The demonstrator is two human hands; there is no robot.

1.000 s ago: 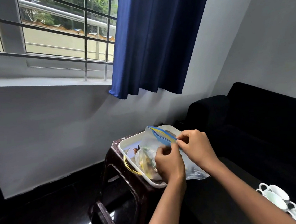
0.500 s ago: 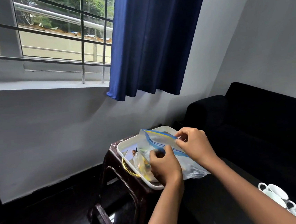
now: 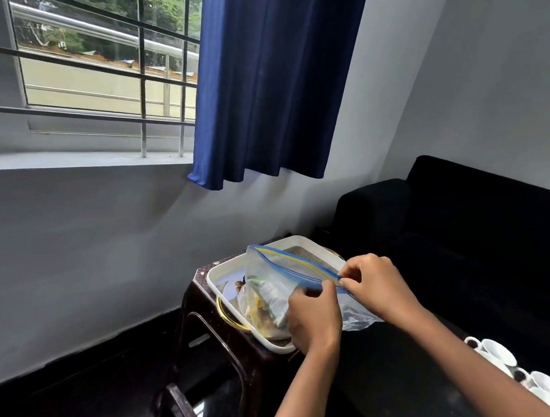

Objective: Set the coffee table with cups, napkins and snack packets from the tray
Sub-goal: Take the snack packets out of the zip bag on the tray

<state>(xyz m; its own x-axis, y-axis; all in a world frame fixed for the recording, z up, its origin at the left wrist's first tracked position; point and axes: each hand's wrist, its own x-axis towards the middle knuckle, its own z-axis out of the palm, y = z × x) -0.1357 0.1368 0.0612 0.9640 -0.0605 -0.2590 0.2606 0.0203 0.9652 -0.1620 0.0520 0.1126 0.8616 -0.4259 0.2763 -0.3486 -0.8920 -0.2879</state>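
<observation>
A clear zip bag with a blue and yellow seal strip stands over the white tray, holding snack packets. My left hand pinches the seal strip near its right part. My right hand pinches the same strip just to the right, fingers curled on it. Both hands are above the tray's near right corner. The tray sits on a dark brown stool. White cups lie on the black coffee table at the lower right.
A black sofa fills the right side behind the table. A blue curtain hangs over the barred window. The tray has gold handles. Dark glossy floor lies to the left of the stool.
The bag's sealed top has stretched out further to the left and stands taller. My left hand has moved right along the strip toward my right hand.
</observation>
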